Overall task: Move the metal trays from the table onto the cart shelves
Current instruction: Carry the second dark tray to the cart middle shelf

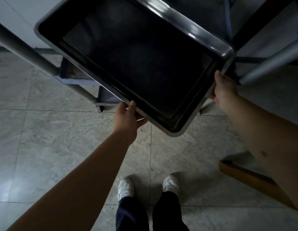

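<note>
Two hands, left hand [126, 114] and right hand [222, 90], grip an unmarked dark metal tray [136, 60].

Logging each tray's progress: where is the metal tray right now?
In the head view the metal tray is held by both hands, left hand and right hand, between the cart's posts.

Bare forearms, no sleeves; dark navy trousers [133, 214] and white lace-up shoes [125, 187] below.
</note>
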Demonstrator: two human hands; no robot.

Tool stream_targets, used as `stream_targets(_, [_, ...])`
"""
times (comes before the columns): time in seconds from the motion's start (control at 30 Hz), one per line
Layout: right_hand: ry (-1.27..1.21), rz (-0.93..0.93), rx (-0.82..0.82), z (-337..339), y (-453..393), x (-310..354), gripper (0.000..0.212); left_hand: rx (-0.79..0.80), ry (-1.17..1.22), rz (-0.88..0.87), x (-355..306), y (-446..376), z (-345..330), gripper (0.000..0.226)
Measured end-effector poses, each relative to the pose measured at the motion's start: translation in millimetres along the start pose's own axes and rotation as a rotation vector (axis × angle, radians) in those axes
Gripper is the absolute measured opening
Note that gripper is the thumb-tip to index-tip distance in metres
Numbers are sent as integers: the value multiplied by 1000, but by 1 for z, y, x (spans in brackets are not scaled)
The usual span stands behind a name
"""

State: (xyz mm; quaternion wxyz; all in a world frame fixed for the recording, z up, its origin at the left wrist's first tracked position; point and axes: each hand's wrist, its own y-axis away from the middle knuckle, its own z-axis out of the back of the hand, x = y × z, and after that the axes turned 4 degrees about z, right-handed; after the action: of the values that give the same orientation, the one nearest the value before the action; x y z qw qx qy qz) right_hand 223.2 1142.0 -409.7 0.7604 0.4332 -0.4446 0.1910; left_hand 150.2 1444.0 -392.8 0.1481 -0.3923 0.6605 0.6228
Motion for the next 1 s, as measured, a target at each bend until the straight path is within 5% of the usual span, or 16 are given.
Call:
stream_targets(0.2, [35,34,234,-3,110,-57,55,21,86,20,-2,0,-22,16])
stream_targets(0.33, [-25,72,176,-2,151,-84,27,33,120,38,3,0,-36,19])
stream_targets(0.47, [-129,53,-5,-3,120,-66,23,64,24,80,-3,-10,-52,18])
stream_targets(0.8, [-174,-102,-92,21,36,-17,40,-187,37,41,-39,-56,-94,12])
stream_targets(1.0, [-442,-240,-79,8,19,-12,18,-175,45,74,-35,-72,-111,17])
